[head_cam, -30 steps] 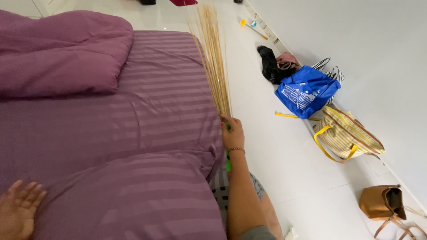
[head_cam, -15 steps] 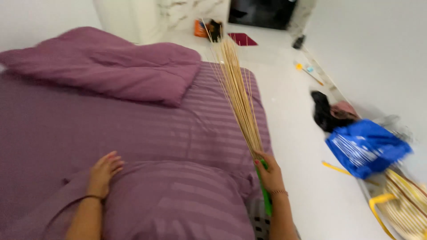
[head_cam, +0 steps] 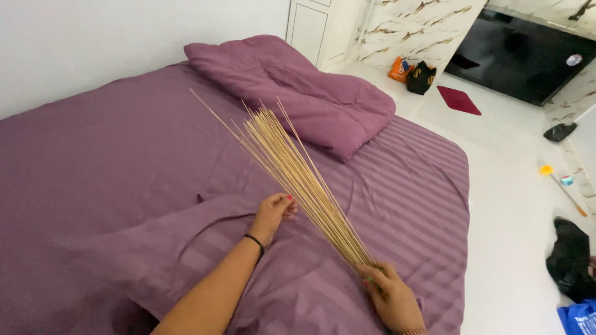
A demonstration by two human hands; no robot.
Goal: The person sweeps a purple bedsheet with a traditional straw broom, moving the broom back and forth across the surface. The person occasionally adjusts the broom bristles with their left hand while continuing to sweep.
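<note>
Right hand (head_cam: 392,299) is clenched around the base of one stick broom (head_cam: 292,174), near the bed's (head_cam: 93,142) right edge; bristles fan toward mid-bed. Left hand (head_cam: 273,214), fingers loosely spread, rests flat on the near pillow (head_cam: 180,260), holding nothing. Judged: sweeping of the sheet underway, the surface already mostly smooth. Count: one broom, one near pillow, one folded duvet (head_cam: 298,93) at the far corner.

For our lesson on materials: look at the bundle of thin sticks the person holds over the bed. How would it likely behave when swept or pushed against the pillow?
The stick broom is gripped by the right hand at its bound end only, so it is probably light. Its thin sticks fan out loosely towards the tips, so they would likely flex and splay rather than stay stiff. The pillow under the left hand looks soft and would probably dent.
</note>
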